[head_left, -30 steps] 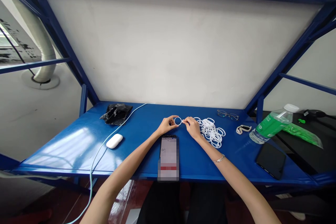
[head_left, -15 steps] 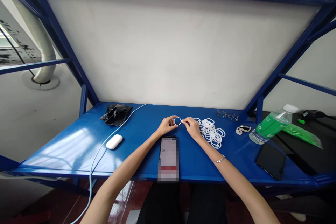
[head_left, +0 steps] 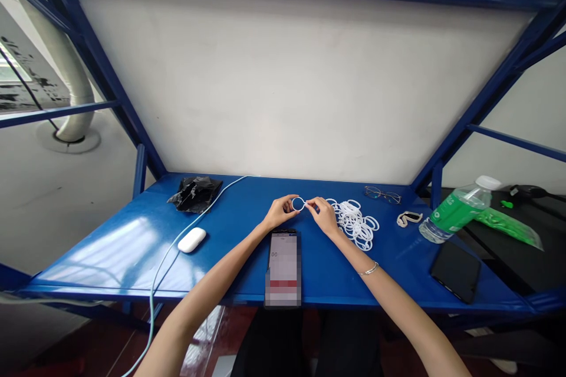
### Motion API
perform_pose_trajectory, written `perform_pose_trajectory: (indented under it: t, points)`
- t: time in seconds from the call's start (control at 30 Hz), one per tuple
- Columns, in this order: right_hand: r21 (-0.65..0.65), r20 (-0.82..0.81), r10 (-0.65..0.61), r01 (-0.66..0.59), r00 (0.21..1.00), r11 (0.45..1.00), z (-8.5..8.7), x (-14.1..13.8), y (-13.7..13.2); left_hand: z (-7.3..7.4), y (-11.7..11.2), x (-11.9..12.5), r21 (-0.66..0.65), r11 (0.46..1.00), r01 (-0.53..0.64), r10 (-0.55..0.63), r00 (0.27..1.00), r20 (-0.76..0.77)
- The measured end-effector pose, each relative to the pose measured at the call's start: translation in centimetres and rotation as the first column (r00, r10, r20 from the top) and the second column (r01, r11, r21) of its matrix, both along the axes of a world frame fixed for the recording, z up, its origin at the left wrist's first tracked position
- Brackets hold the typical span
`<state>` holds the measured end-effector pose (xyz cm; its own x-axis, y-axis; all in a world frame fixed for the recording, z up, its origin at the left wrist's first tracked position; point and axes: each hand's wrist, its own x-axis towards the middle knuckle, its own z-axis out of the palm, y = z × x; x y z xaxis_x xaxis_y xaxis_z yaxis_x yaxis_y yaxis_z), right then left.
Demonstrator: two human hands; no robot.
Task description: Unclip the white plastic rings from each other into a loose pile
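Observation:
A small white ring (head_left: 303, 205) is held up between my two hands over the blue table (head_left: 239, 265). My left hand (head_left: 280, 212) grips the ring's left side, thumb below and fingers above. From the right, my right hand (head_left: 323, 213) pinches the ring's edge between thumb and fingertips. A small bit of white shows at that pinch, too small to make out. Just right of my right hand lies a loose heap of white rings (head_left: 359, 227), partly hidden by that hand.
A phone (head_left: 283, 268) with a lit screen lies below my hands. To the left are a white case (head_left: 192, 240), a pale cable (head_left: 183, 228) and a crumpled black bag (head_left: 195, 193). Rightward are eyeglasses (head_left: 382, 194), a bottle (head_left: 455, 212) and a dark phone (head_left: 455, 272).
Almost nothing differs. Both hands keep their hold on the white ring in the same place; the whole view has shifted very slightly.

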<state>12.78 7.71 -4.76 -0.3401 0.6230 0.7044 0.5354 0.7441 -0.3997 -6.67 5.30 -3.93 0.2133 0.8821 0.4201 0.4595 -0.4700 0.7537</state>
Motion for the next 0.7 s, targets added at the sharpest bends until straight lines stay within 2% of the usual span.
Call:
perform_pose_trajectory:
  t: [0.27, 0.7]
  points:
    - [0.041, -0.004, -0.025, 0.025, 1.000, 0.999, 0.00, -0.02, -0.38, -0.17, 0.06, 0.04, 0.041, 0.999, 0.008, -0.006, 0.999, -0.045]
    - [0.063, 0.015, 0.005, -0.006, 1.000, 0.998, 0.05, -0.35, -0.72, -0.10, 0.00, -0.29, 0.128, 0.992, 0.016, 0.006, 0.986, -0.170]
